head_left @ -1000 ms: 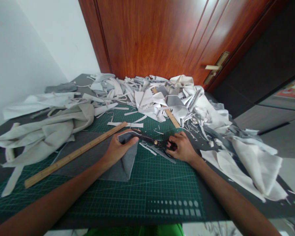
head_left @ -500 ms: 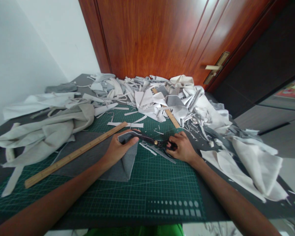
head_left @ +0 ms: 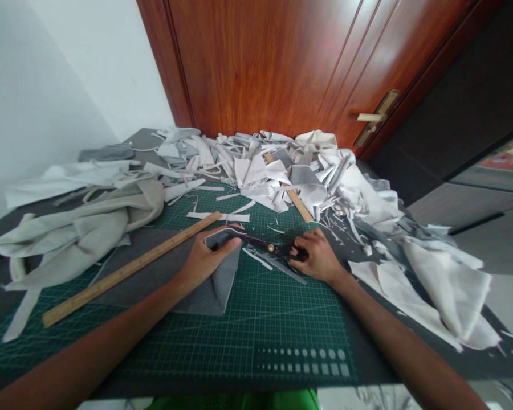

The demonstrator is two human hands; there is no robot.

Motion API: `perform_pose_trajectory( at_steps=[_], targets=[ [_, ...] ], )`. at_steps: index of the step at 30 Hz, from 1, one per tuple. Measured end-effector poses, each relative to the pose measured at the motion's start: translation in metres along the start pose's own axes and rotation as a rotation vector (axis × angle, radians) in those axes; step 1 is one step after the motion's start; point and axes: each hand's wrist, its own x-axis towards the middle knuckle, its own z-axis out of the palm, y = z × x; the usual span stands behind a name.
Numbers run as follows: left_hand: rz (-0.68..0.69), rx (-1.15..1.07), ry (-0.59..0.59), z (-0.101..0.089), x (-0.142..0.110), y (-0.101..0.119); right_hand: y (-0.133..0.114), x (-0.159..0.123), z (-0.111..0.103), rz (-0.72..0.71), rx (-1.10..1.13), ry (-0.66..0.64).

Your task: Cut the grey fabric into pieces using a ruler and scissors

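Note:
My right hand is closed on the black handles of a pair of tailor's shears, whose brass pivot sits just left of my fingers. Their long blades reach left across the green cutting mat to the edge of a grey fabric piece. My left hand grips that fabric, folding its corner up over my fingers. The blade tips are hidden at the fabric's edge. A wooden ruler lies along the mat to the left of my left hand. Thin pale offcuts lie under the shears.
A heap of white and grey fabric scraps rises against a wooden door, with a second ruler partly buried. Beige cloth lies at the left, and large white pieces lie at the right.

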Motion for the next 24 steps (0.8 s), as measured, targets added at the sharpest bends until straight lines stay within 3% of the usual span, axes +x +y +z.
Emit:
perform_pose_trajectory(
  at_steps=[24],
  targets=[
    [-0.005, 0.020, 0.006, 0.0002, -0.0005, 0.0014, -0.0010, 0.0000, -0.0012, 0.006, -0.006, -0.009]
  ],
)
